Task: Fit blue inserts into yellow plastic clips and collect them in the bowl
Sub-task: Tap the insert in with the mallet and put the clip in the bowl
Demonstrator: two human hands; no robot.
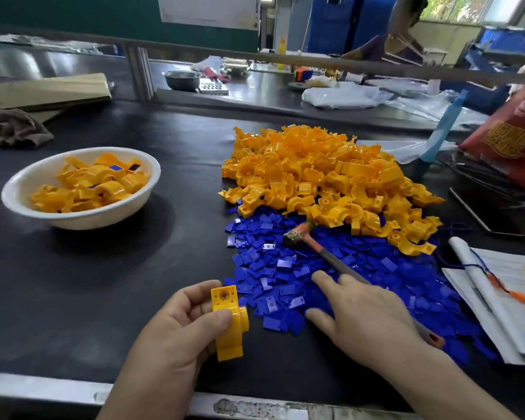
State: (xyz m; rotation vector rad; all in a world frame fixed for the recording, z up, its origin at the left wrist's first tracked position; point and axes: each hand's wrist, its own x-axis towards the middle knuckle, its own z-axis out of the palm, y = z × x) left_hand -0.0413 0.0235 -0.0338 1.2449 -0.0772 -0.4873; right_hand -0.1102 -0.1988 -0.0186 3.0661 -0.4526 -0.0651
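My left hand gripped one yellow clip, its long side pointing up and away. My right hand lay open over the blue inserts (just right of the clip), so it was nearer. The bowl sat well off left.

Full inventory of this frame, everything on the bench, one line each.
yellow clips: large pile, yellow, centre-right
blue inserts: loose heap, blue, nearer than the clips
bowl: one, white, left, holding yellow clips
hammer: one, orange and grey, lying on the inserts
cloth: one, brown, far left
cardboard: folded, tan, behind the cloth
papers: stack, white, right edge
bag: one, red, far right
held clip: one, yellow, front centre
left hand: grips the held clip
right hand: fingers straight, over the inserts
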